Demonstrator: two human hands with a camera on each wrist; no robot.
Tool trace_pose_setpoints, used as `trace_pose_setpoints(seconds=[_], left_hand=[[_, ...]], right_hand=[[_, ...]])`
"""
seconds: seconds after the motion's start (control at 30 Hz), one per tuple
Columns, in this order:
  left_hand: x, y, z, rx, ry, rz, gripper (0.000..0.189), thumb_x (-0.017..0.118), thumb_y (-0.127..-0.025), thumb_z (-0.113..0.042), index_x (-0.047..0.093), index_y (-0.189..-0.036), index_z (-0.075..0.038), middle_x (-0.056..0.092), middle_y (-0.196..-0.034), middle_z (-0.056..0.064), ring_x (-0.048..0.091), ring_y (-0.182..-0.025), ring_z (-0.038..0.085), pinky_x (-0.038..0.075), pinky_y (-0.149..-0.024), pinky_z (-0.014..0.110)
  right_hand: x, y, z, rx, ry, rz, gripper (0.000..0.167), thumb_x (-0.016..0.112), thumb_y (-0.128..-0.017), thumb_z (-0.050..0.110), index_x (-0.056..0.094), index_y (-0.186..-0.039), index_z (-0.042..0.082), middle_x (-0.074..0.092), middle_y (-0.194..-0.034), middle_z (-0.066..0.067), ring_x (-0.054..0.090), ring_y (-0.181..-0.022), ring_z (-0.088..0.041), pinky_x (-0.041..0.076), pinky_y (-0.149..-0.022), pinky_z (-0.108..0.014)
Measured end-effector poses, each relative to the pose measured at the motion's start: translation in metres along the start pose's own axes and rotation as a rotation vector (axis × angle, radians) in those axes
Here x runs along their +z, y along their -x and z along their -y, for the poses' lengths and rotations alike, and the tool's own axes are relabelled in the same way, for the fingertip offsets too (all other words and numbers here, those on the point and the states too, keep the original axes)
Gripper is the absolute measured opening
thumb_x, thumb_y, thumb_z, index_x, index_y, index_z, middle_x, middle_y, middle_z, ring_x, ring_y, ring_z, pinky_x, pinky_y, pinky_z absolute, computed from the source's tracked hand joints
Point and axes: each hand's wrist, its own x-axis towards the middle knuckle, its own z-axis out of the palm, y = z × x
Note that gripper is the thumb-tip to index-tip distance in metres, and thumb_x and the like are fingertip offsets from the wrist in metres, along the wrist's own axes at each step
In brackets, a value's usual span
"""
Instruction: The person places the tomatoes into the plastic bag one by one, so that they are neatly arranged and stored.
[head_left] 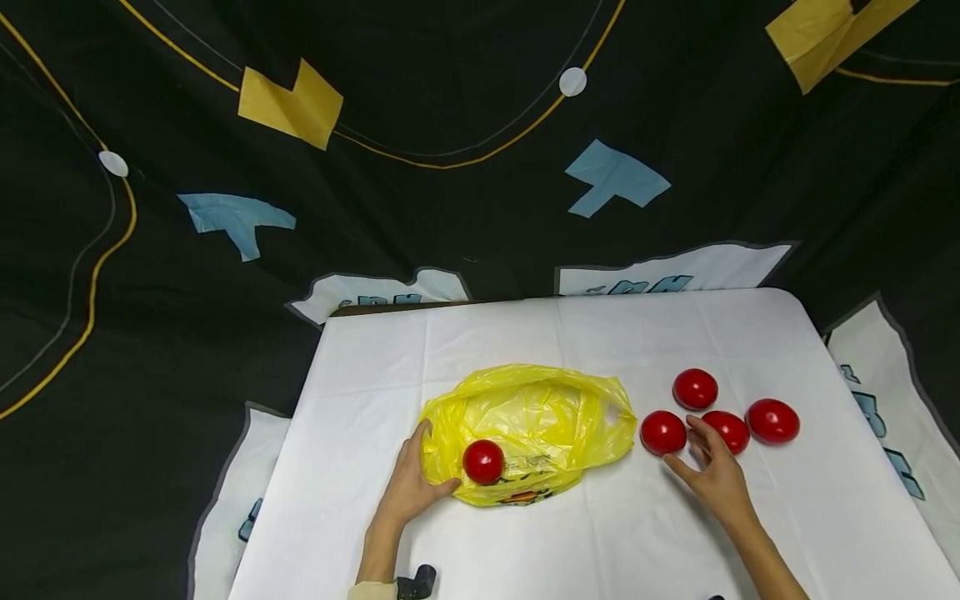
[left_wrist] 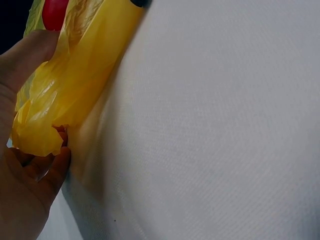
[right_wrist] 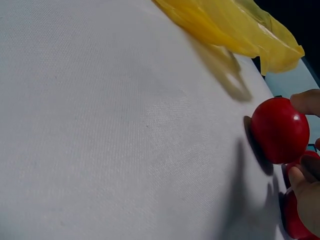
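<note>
A yellow plastic bag lies on the white table with its mouth spread wide. One red tomato sits inside, near the bag's left end. My left hand holds that end, thumb by the mouth and fingers around the outer side; the left wrist view shows the thin plastic between them. At the right, my right hand reaches to a red tomato, index finger at its edge and thumb close below. In the right wrist view this tomato rests on the cloth, not gripped.
Three more red tomatoes lie around the right hand: one behind, one partly hidden by the fingers, and one farther right. A dark curtain with paper shapes hangs behind the white table.
</note>
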Motion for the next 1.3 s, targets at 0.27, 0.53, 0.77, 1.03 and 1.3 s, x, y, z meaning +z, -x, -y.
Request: trace_pose_setpoints(seconds=[0.27, 0.53, 0.77, 1.03, 1.3], left_hand=[[-0.001, 0.001, -0.002, -0.034, 0.005, 0.015, 0.113, 0.085, -0.064, -0.037, 0.017, -0.151, -0.014, 0.042, -0.133, 0.015, 0.045, -0.119, 0.029, 0.039, -0.101, 0.048], [0.0, 0.0, -0.001, -0.034, 0.004, 0.019, 0.113, 0.085, -0.064, -0.037, 0.017, -0.151, -0.016, 0.04, -0.135, 0.015, 0.043, -0.122, 0.03, 0.038, -0.102, 0.048], [0.0, 0.0, -0.001, -0.038, 0.012, 0.023, 0.113, 0.085, -0.064, -0.038, 0.017, -0.151, -0.016, 0.04, -0.135, 0.015, 0.043, -0.122, 0.03, 0.038, -0.101, 0.049], [0.0, 0.0, -0.002, -0.044, 0.003, 0.026, 0.113, 0.084, -0.064, -0.039, 0.016, -0.152, -0.016, 0.039, -0.136, 0.015, 0.042, -0.123, 0.03, 0.038, -0.102, 0.05], [0.0, -0.001, -0.001, -0.052, -0.002, 0.031, 0.113, 0.084, -0.064, -0.039, 0.016, -0.152, -0.017, 0.04, -0.136, 0.015, 0.042, -0.123, 0.029, 0.038, -0.102, 0.049]], right_hand=[[0.007, -0.002, -0.001, 0.035, 0.031, 0.029, 0.082, 0.078, -0.078, 0.012, 0.031, -0.144, 0.0, 0.038, -0.142, -0.025, 0.043, -0.124, -0.043, 0.036, -0.094, -0.015], [0.013, -0.005, -0.002, 0.03, 0.038, 0.023, 0.088, 0.078, -0.08, 0.017, 0.024, -0.147, 0.0, 0.033, -0.145, -0.026, 0.039, -0.128, -0.044, 0.031, -0.092, -0.005], [0.018, -0.01, 0.0, 0.091, 0.059, 0.011, 0.087, 0.077, -0.081, 0.021, 0.024, -0.148, 0.002, 0.033, -0.145, -0.026, 0.036, -0.129, -0.044, 0.035, -0.1, -0.043], [0.02, -0.012, 0.0, 0.107, 0.071, 0.0, 0.084, 0.076, -0.081, 0.018, 0.027, -0.146, 0.001, 0.035, -0.144, -0.027, 0.038, -0.127, -0.046, 0.037, -0.1, -0.051], [0.022, -0.013, -0.001, 0.12, 0.077, -0.005, 0.084, 0.077, -0.079, 0.016, 0.029, -0.145, 0.0, 0.036, -0.142, -0.028, 0.038, -0.127, -0.046, 0.036, -0.101, -0.052]])
